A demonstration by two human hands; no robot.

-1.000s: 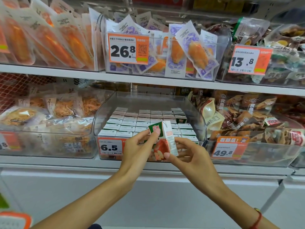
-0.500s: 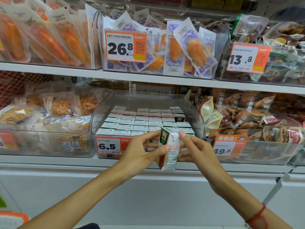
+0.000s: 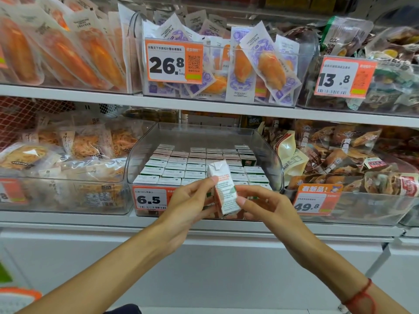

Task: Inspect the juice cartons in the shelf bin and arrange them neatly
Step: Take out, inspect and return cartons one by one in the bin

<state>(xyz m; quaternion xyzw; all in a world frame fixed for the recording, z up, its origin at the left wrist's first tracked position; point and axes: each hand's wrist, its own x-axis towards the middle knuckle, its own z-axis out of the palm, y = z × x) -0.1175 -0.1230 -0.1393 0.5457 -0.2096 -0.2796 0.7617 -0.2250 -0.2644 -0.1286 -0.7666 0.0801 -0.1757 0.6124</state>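
A single juice carton (image 3: 223, 189) is held upright, slightly tilted, in front of the front wall of the clear shelf bin (image 3: 269, 155), between both hands. It is pinched by the left hand (image 3: 190, 200) with thumb and fingers curled round its left side, and by the right hand (image 3: 267, 202) with fingertips closed on its right edge. The carton is small and white-topped with a folded flap; small print on a white and red panel with a green patch is seen, too fine to be read.

Inside the bin, the remaining cartons (image 3: 181, 166) are packed upright in rows, white tops upward; one carton (image 3: 248, 160) near the right wall shows a dark green face marked "100%".

A price tag (image 3: 152, 199) at the bin's front left corner reads "6.5". A tag (image 3: 173, 61) on the upper shelf reads "26.8", another (image 3: 342, 77) "13.8", and one (image 3: 315, 200) on the right-hand bin "49.8". A red cord (image 3: 360, 295) is worn on the right wrist.
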